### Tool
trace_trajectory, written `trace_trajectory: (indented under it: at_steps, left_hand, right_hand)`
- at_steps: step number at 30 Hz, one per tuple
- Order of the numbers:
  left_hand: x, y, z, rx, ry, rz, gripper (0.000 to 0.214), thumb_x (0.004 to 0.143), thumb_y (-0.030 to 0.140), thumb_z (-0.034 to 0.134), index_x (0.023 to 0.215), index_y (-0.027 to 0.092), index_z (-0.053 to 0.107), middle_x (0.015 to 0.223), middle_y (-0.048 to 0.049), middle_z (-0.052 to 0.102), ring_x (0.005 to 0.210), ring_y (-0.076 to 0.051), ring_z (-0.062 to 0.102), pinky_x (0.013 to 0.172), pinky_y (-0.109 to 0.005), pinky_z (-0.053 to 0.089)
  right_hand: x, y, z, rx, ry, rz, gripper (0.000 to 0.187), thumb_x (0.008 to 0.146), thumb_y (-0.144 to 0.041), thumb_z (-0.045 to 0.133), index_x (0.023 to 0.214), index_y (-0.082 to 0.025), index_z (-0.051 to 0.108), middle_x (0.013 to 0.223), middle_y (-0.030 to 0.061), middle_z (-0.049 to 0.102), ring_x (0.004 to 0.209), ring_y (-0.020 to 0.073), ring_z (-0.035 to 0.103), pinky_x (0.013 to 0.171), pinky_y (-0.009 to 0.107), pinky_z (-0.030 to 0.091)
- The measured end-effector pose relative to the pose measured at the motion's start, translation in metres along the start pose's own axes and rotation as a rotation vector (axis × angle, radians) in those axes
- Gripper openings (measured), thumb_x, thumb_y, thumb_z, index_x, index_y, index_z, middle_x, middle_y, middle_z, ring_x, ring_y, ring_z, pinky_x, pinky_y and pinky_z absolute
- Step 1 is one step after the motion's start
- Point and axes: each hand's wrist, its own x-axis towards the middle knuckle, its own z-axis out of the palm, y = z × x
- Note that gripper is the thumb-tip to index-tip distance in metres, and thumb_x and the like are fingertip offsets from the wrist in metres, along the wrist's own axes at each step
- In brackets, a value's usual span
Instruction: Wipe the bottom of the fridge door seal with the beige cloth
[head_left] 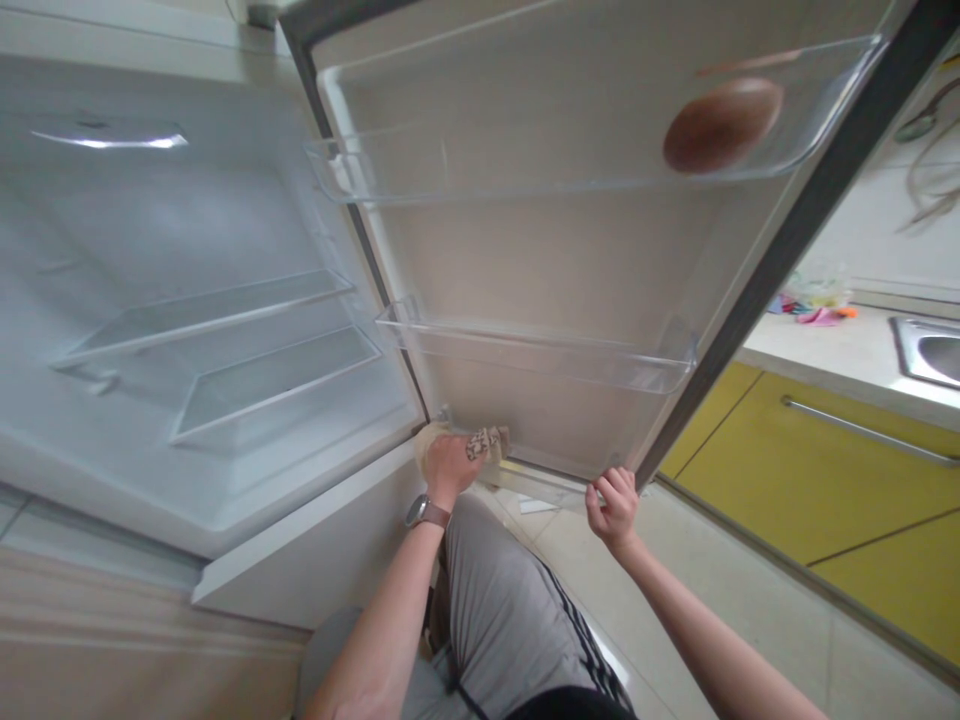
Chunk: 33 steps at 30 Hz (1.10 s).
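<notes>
An open fridge door [570, 260] stands in front of me, its inner side facing me. My left hand [448, 462] is closed on a beige patterned cloth [486, 442] pressed against the door's bottom inner edge, near the hinge. A watch sits on that wrist. My right hand [613, 506] grips the lower outer corner of the door, fingers curled round its edge. A brown oval object [721, 124] lies in the top clear door bin [525, 170]. The lower door bin [540, 355] holds nothing that I can see.
The fridge interior [187, 300] at left has glass shelves [225, 310] and a light on. At right stand yellow cabinets [825, 470] with a bar handle, a counter with a steel sink [930, 352] and coloured items [814, 308]. My knee in grey trousers is below.
</notes>
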Motion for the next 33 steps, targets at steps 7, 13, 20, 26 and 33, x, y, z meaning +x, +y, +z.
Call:
trace_trajectory:
  at_steps: [7, 13, 20, 26, 33]
  left_hand:
    - [0.0002, -0.0006, 0.0008, -0.004, -0.008, -0.010, 0.035, 0.101, 0.047, 0.063, 0.103, 0.021, 0.087, 0.102, -0.0155, 0.081, 0.104, -0.033, 0.075, 0.088, -0.035, 0.050]
    - [0.0003, 0.0003, -0.0003, -0.008, -0.013, 0.002, 0.033, 0.101, 0.047, 0.063, 0.102, 0.023, 0.087, 0.102, -0.0150, 0.081, 0.103, -0.032, 0.075, 0.086, -0.035, 0.050]
    - [-0.0001, -0.0009, 0.0015, -0.005, 0.010, 0.002, 0.035, 0.101, 0.048, 0.063, 0.100, 0.022, 0.086, 0.101, -0.0156, 0.081, 0.103, -0.033, 0.075, 0.089, -0.036, 0.050]
    - [-0.0005, 0.0003, -0.0007, -0.013, -0.011, -0.007, 0.037, 0.102, 0.049, 0.061, 0.102, 0.022, 0.086, 0.103, -0.0164, 0.080, 0.104, -0.033, 0.074, 0.090, -0.036, 0.050]
    - [-0.0011, 0.0016, -0.0030, -0.002, -0.021, -0.007, 0.035, 0.102, 0.048, 0.062, 0.101, 0.022, 0.086, 0.104, -0.0159, 0.080, 0.105, -0.032, 0.074, 0.090, -0.035, 0.050]
  right_hand:
    - [0.0008, -0.0010, -0.0006, 0.002, 0.000, -0.006, 0.029, 0.095, -0.013, 0.058, 0.074, -0.024, 0.041, 0.071, -0.0011, 0.038, 0.071, 0.0186, 0.038, 0.071, 0.035, 0.029]
    - [0.0015, -0.0014, -0.0009, -0.006, -0.001, -0.004, 0.030, 0.094, -0.011, 0.059, 0.074, -0.024, 0.040, 0.071, -0.0012, 0.037, 0.072, 0.0188, 0.038, 0.072, 0.035, 0.029]
    - [0.0022, -0.0027, -0.0014, -0.001, -0.001, -0.004, 0.030, 0.094, -0.012, 0.059, 0.074, -0.024, 0.041, 0.071, -0.0014, 0.037, 0.071, 0.0186, 0.038, 0.072, 0.036, 0.028]
    - [0.0009, -0.0019, -0.0009, -0.005, 0.000, 0.000, 0.029, 0.095, -0.014, 0.058, 0.074, -0.024, 0.041, 0.070, -0.0012, 0.037, 0.071, 0.0189, 0.038, 0.071, 0.036, 0.028]
    - [-0.0027, 0.0009, -0.0002, -0.021, -0.027, 0.029, 0.028, 0.094, -0.017, 0.057, 0.071, -0.023, 0.042, 0.070, -0.0007, 0.038, 0.070, 0.0190, 0.039, 0.072, 0.036, 0.028]
